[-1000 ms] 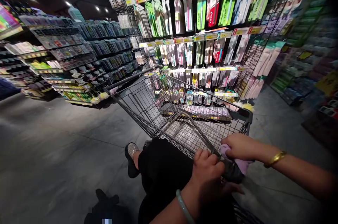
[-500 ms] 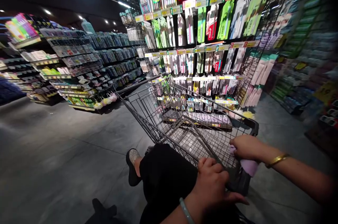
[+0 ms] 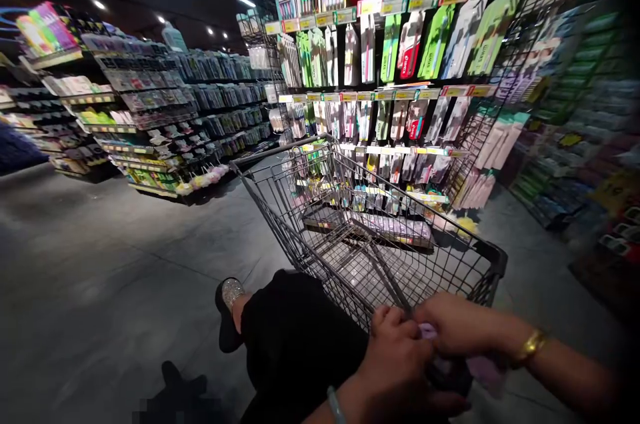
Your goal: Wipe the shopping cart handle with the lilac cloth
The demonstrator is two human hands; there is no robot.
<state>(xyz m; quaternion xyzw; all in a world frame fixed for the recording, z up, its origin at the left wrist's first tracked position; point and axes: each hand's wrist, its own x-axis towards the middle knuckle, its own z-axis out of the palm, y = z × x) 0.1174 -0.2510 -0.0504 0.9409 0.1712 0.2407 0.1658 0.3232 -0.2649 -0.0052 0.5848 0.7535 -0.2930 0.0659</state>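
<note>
An empty-looking metal shopping cart [image 3: 350,257] stands just ahead of me, its mesh basket angled across the view. My left hand [image 3: 400,351], with a pale bangle at the wrist, is closed on the near edge of the cart. Right beside it, my right hand [image 3: 450,324], with a gold bracelet, is closed around a light purple cloth [image 3: 485,371]. A bit of the cloth also shows between the two hands. The cart parts under both hands are dark and mostly hidden.
A rack of toothbrush-like packs [image 3: 390,44] rises behind the cart. More stocked shelves [image 3: 145,97] stand at the left, and others [image 3: 575,111] at the right. A leg in black with a glittery shoe [image 3: 231,294] is on the grey floor [image 3: 125,264].
My right hand has moved left with the purple cloth, from the cart's far side to beside my left hand. The shoe has shifted left.
</note>
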